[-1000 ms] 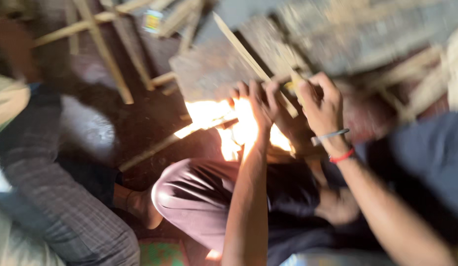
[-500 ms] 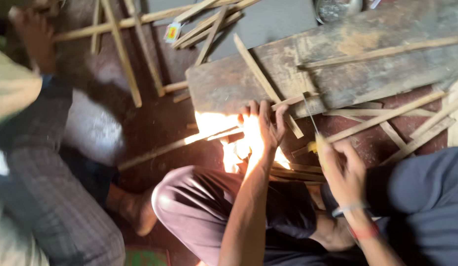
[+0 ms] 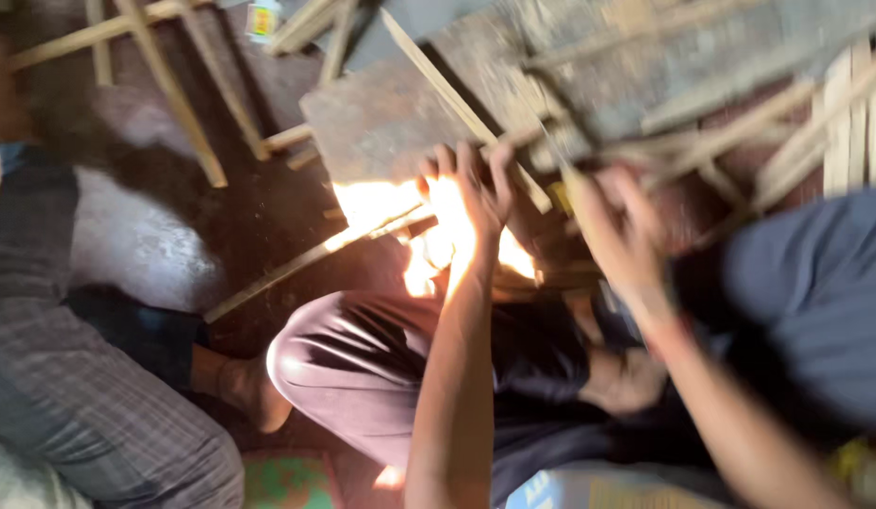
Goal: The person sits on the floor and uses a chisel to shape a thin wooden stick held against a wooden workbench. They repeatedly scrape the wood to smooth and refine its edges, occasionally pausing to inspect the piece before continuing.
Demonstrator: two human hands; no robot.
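On a dark floor strewn with wooden strips, the left hand presses a thin strip to the board, fingers spread open, while the blurred right hand, grip unclear, should steady first.
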